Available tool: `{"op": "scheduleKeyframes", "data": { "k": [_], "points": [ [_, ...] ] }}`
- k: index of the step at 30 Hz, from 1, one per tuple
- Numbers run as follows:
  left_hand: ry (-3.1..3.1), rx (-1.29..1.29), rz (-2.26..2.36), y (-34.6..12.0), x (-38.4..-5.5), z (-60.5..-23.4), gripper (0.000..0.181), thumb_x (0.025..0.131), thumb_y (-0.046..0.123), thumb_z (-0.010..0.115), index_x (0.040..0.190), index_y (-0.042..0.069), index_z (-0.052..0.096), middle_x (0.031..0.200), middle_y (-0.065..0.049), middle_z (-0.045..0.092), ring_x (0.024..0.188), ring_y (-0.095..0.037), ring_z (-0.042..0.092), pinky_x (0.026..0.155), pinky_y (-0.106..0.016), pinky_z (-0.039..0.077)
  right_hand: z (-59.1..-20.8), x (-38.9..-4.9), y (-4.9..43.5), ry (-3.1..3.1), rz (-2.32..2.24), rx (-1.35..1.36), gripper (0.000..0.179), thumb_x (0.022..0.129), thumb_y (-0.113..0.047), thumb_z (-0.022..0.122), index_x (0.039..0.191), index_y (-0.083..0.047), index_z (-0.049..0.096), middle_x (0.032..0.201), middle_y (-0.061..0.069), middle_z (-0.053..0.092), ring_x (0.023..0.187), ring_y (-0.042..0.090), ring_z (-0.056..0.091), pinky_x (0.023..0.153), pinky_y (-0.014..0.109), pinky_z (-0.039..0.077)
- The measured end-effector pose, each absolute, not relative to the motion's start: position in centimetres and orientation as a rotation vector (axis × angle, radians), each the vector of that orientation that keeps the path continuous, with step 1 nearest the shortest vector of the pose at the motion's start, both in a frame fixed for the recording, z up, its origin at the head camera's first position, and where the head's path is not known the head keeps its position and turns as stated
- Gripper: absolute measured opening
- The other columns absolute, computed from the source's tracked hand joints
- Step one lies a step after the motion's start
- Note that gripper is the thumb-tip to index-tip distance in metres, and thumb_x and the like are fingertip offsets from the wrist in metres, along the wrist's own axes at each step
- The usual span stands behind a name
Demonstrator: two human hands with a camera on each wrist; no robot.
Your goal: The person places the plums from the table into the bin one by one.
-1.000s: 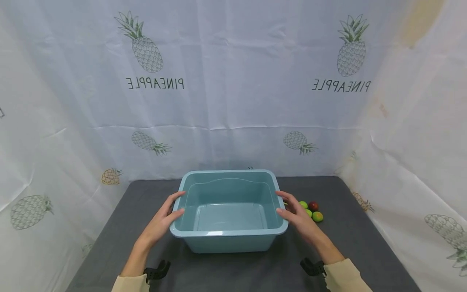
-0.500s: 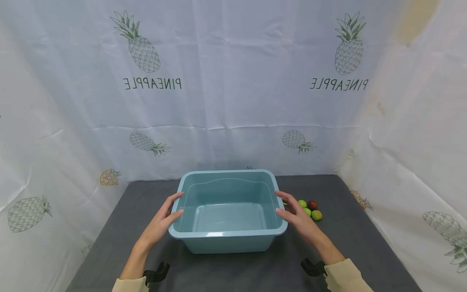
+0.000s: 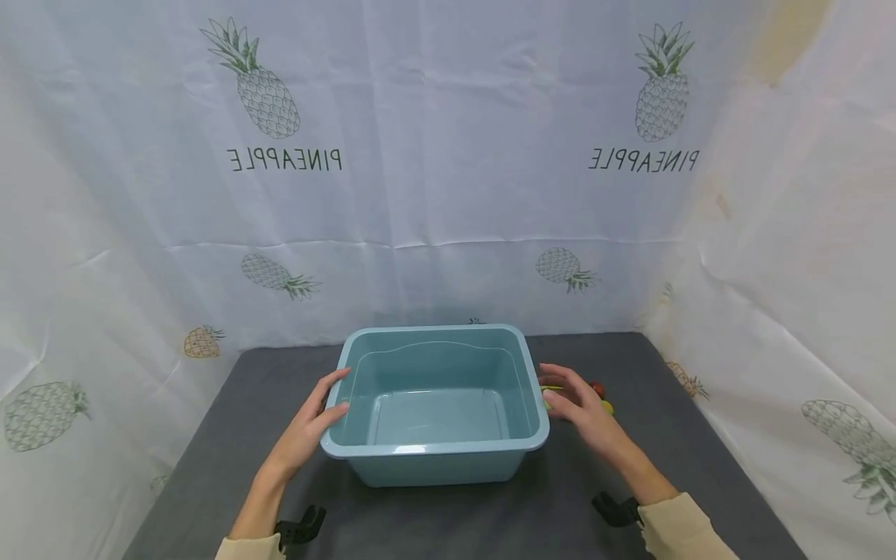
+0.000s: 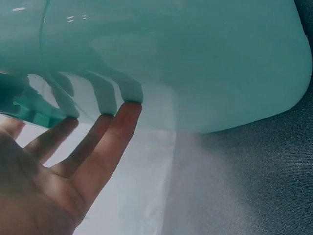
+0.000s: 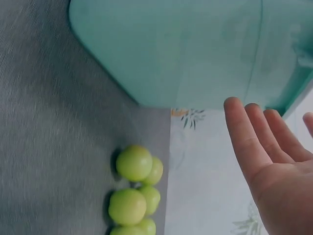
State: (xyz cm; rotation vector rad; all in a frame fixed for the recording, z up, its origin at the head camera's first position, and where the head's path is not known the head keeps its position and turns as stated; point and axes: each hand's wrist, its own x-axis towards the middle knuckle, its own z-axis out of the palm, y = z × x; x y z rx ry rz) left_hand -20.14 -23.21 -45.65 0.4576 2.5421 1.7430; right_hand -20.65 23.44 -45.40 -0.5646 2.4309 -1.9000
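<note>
The left hand [image 3: 306, 429] pinches the blue tub [image 3: 434, 470]; the right hand [image 3: 588, 418] is spread just beside it. The cloth [image 3: 441, 187] says PINEAPPLE, backwards.

Beside the right hand [image 3: 585, 412] we count one rectangular blue plastic basin [image 3: 437, 469], six round green fruits [image 5: 134, 163] and one red fruit [image 3: 597, 388].

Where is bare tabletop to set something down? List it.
Bare: the table in front of the tub, and between the left hand and the table's left edge. Crowded: right of the tub, where the right hand and fruit are.
</note>
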Motion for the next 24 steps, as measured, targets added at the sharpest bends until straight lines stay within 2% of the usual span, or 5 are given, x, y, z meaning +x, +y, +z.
{"op": "scheduleKeyframes", "data": {
  "k": [2,6,9,16,24],
  "points": [
    [2.545,0.449,1.739,-23.2,-20.1,-45.7,0.055,0.108,0.023,0.050,0.159,0.016,0.029,0.166,-0.020,0.013,0.145,-0.048,0.027,0.097,-0.056,0.044,-45.4,-20.8,24.0,2.472,-1.907,-0.566,0.046,0.107,-0.015,0.052,0.149,0.000,0.042,0.137,0.030,0.054,0.114,0.012,0.065,0.088,0.037,0.057],
    [2.542,0.447,1.740,-23.1,-20.1,-45.7,0.055,0.108,0.022,0.049,0.159,0.017,0.029,0.167,-0.019,0.013,0.146,-0.047,0.025,0.098,-0.057,0.043,-45.6,-21.1,24.9,2.577,-1.919,-0.532,0.041,0.107,-0.013,0.053,0.144,0.003,0.047,0.128,0.032,0.058,0.106,0.010,0.067,0.084,0.037,0.058],
    [2.543,0.446,1.739,-23.1,-20.1,-45.7,0.055,0.108,0.022,0.049,0.159,0.017,0.029,0.167,-0.018,0.013,0.147,-0.047,0.025,0.098,-0.058,0.042,-45.9,-21.3,25.7,2.678,-1.892,-0.479,0.039,0.105,-0.014,0.056,0.140,0.003,0.052,0.124,0.029,0.061,0.102,0.008,0.067,0.083,0.036,0.058],
    [2.551,0.440,1.733,-23.2,-19.9,-45.8,0.055,0.108,0.025,0.048,0.159,0.018,0.029,0.167,-0.017,0.012,0.148,-0.046,0.021,0.101,-0.062,0.038,-47.3,-21.9,27.5,2.987,-1.688,-0.350,0.032,0.103,-0.020,0.062,0.130,-0.003,0.061,0.117,0.016,0.067,0.099,0.003,0.063,0.083,0.017,0.049],
    [2.527,0.433,1.752,-23.0,-19.9,-45.7,0.055,0.108,0.022,0.047,0.159,0.017,0.028,0.167,-0.019,0.010,0.148,-0.047,0.022,0.100,-0.061,0.039,-49.3,-22.5,29.7,3.132,-1.580,-0.242,0.029,0.101,-0.023,0.066,0.123,-0.004,0.065,0.112,0.013,0.069,0.098,0.000,0.059,0.082,0.014,0.046]
  ]
}}
